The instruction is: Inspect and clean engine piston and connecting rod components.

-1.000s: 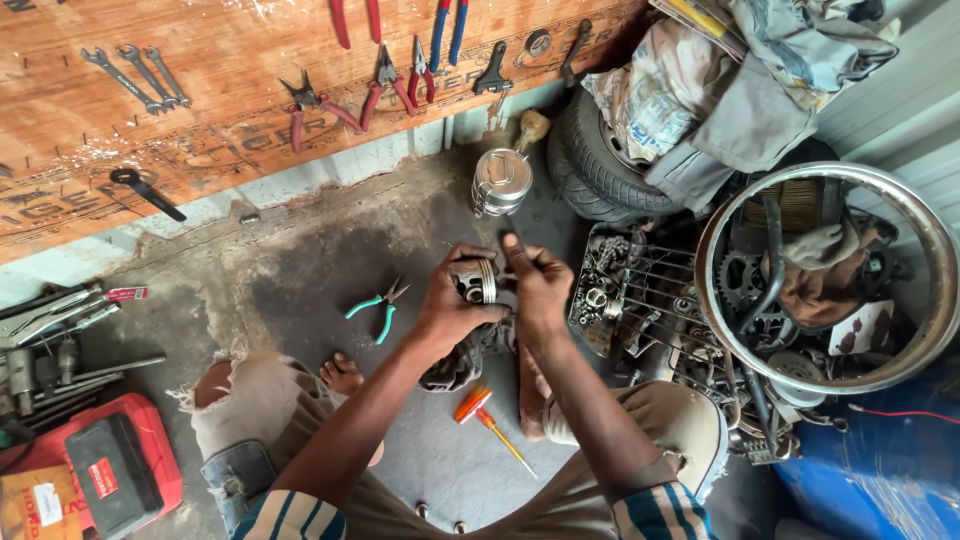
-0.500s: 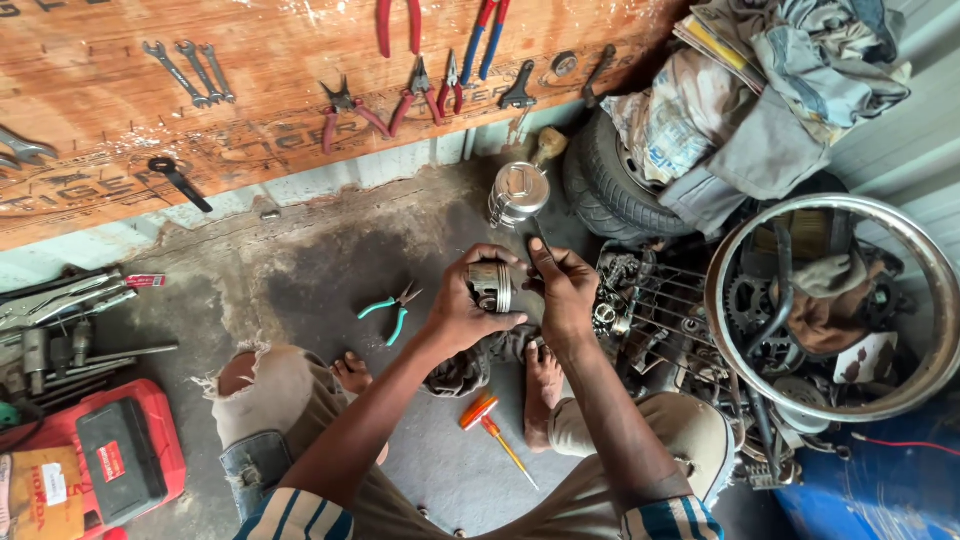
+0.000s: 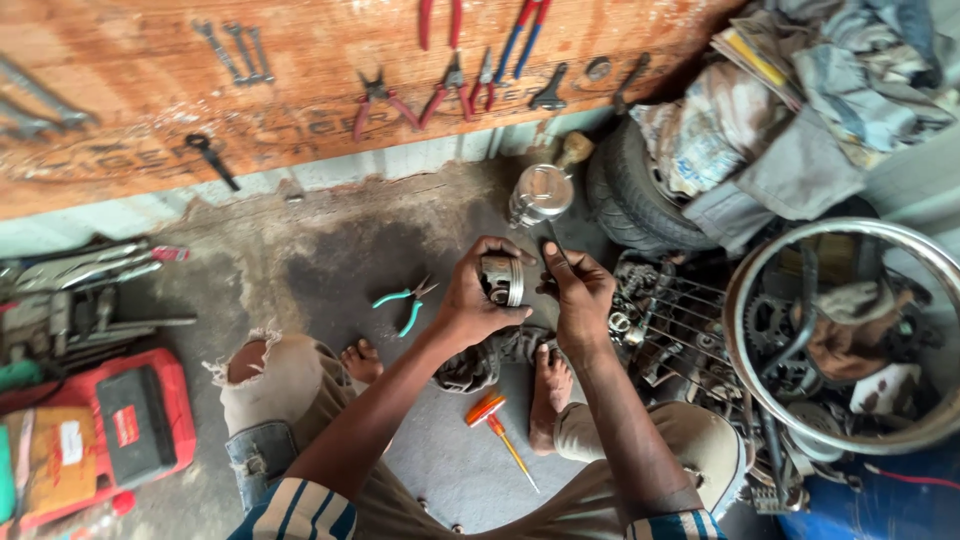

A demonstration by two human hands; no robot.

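Seated on concrete floor (image 3: pixel 300 260), knees spread, bare feet at centre

Far left, about 8 o'clock from the hands: red tool case (image 3: pixel 110 430) on the floor, a heap of grey metal tools (image 3: pixel 70 290) just above it

At 10 to 12 o'clock: wooden board (image 3: pixel 300 90) against the wall, hung with spanners (image 3: pixel 235 50) and red-handled pliers (image 3: pixel 380 100)

Just left of the hands, 9 o'clock: green-handled pliers (image 3: pixel 405 300) lying on the floor, untouched

Left hand (image 3: pixel 470 305): fingers curled closed round a metal piston (image 3: pixel 502 280), held up above the feet, crown facing right. Grip firm, thumb over the top

Right hand (image 3: pixel 578 295): fingers pinched shut on a thin dark tool (image 3: pixel 553 240), its shaft pointing up toward 12 o'clock; the hand sits just beside the piston, nearly touching. Cannot tell whether the tool tip meets the piston

Below the hands, 6 o'clock: dark rag (image 3: pixel 480 365) between the feet; orange-handled screwdriver (image 3: pixel 495 420) on the floor just beneath

At 12 o'clock, near: shiny metal cylinder (image 3: pixel 540 195) standing on the floor

At 2 o'clock: tyre (image 3: pixel 640 200) with bundled cloth (image 3: pixel 790 110) piled on it

At 3 to 4 o'clock: spoked wheel rim (image 3: pixel 850 340) lying over a litter of gears and engine parts (image 3: pixel 670 330)
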